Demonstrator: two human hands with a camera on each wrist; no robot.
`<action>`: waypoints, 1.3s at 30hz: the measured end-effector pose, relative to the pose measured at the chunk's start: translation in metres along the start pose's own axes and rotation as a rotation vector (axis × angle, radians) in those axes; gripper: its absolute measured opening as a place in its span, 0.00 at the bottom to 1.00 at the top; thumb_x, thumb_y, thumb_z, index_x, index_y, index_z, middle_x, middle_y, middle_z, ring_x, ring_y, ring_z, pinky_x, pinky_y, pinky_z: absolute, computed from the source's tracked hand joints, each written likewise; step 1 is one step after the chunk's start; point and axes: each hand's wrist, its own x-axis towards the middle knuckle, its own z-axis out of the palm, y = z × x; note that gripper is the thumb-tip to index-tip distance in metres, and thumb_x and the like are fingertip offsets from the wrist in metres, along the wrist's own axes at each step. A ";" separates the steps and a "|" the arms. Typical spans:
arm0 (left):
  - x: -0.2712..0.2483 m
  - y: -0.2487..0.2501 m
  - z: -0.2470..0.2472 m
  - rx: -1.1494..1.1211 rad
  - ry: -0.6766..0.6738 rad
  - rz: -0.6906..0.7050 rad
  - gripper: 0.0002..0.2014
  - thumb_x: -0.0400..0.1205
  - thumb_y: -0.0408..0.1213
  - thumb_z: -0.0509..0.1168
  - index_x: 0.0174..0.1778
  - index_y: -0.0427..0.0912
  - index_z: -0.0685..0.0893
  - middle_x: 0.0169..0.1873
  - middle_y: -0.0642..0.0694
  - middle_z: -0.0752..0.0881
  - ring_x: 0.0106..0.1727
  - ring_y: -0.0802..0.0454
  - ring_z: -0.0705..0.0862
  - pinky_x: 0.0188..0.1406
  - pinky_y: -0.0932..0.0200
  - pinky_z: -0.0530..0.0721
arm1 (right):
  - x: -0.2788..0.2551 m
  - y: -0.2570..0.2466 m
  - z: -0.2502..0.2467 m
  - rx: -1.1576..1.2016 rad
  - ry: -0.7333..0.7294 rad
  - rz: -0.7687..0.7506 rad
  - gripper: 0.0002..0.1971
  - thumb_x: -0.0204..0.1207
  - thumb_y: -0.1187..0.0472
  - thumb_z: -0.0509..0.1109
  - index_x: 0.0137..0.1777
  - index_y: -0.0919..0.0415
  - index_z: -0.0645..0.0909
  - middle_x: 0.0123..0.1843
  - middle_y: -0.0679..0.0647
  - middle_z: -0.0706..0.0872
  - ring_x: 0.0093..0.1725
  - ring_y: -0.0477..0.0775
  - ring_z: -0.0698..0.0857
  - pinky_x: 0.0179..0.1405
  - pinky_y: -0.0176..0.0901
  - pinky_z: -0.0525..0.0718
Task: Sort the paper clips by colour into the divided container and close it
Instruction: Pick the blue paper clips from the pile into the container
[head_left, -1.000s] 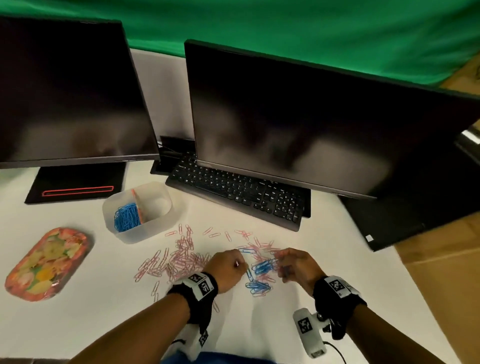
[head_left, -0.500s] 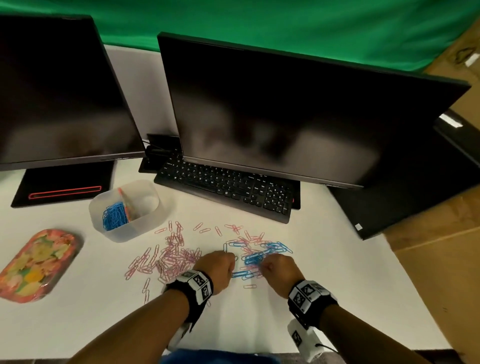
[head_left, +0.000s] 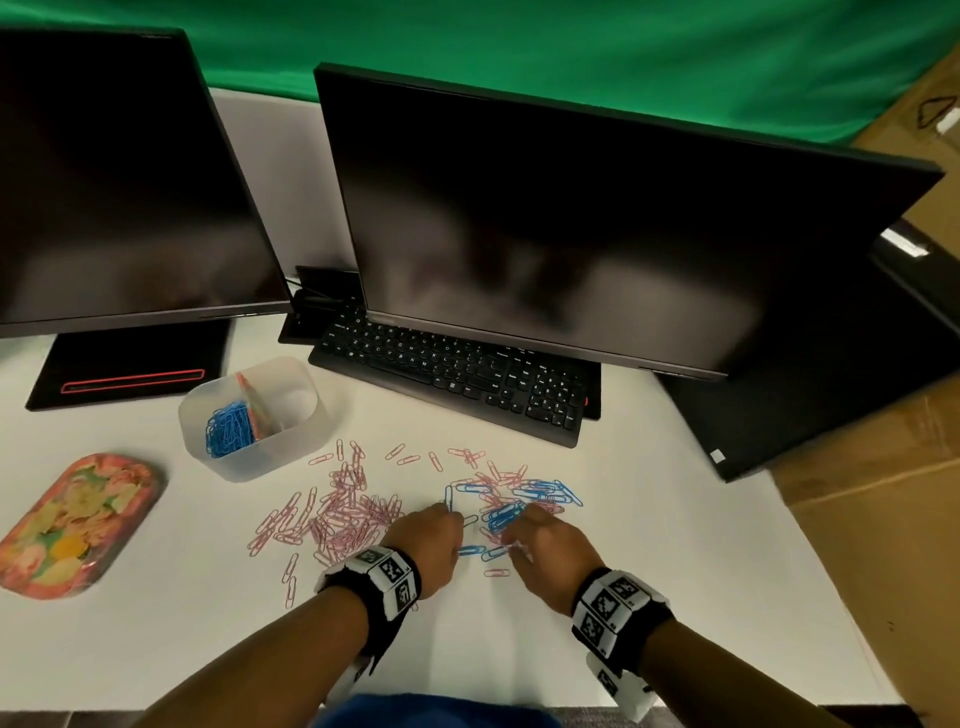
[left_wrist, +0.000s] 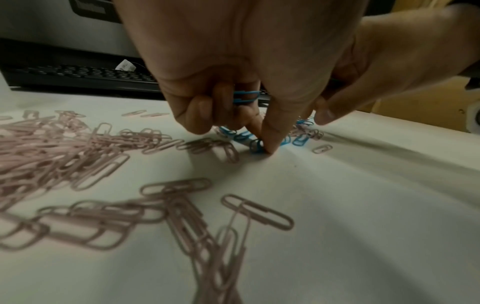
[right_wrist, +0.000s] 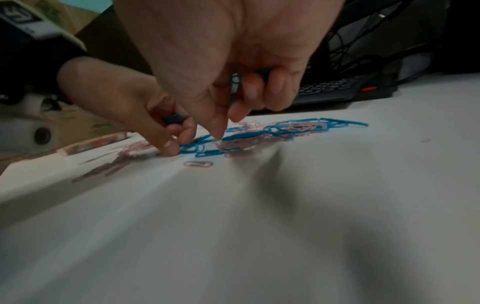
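Observation:
Pink paper clips lie heaped on the white table, with blue paper clips mixed among pink ones to their right. My left hand keeps blue clips under its curled fingers while thumb and forefinger pinch another blue clip on the table. My right hand also holds blue clips in its curled fingers and its thumb and forefinger reach into the blue pile. The translucent divided container stands open at the left, blue clips in its left half.
A patterned lid lies at the far left. A black keyboard and two dark monitors stand behind the clips. The table's right edge drops to a brown floor.
The hands have drawn closer together over the blue clips, the right hand moving left and nearer to me. The head view has swung, so everything sits differently in frame.

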 end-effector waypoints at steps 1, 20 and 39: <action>-0.001 -0.002 -0.001 -0.016 -0.005 -0.005 0.07 0.81 0.40 0.62 0.52 0.44 0.81 0.54 0.46 0.80 0.52 0.44 0.83 0.52 0.51 0.83 | 0.001 -0.002 0.002 -0.021 -0.019 -0.019 0.14 0.79 0.58 0.62 0.62 0.53 0.82 0.61 0.51 0.80 0.57 0.57 0.83 0.56 0.44 0.80; -0.031 -0.045 -0.052 -1.209 0.159 -0.388 0.11 0.79 0.27 0.63 0.34 0.43 0.84 0.23 0.52 0.76 0.22 0.57 0.70 0.24 0.63 0.64 | 0.057 -0.057 -0.023 0.438 -0.166 0.013 0.05 0.76 0.68 0.66 0.41 0.59 0.80 0.35 0.46 0.82 0.33 0.36 0.81 0.36 0.26 0.74; -0.078 -0.172 -0.163 -1.485 0.585 -0.770 0.11 0.84 0.23 0.52 0.56 0.27 0.79 0.33 0.36 0.82 0.28 0.44 0.85 0.24 0.57 0.87 | 0.220 -0.272 -0.040 0.978 -0.520 0.364 0.06 0.84 0.66 0.58 0.49 0.64 0.76 0.35 0.59 0.80 0.30 0.53 0.80 0.27 0.42 0.82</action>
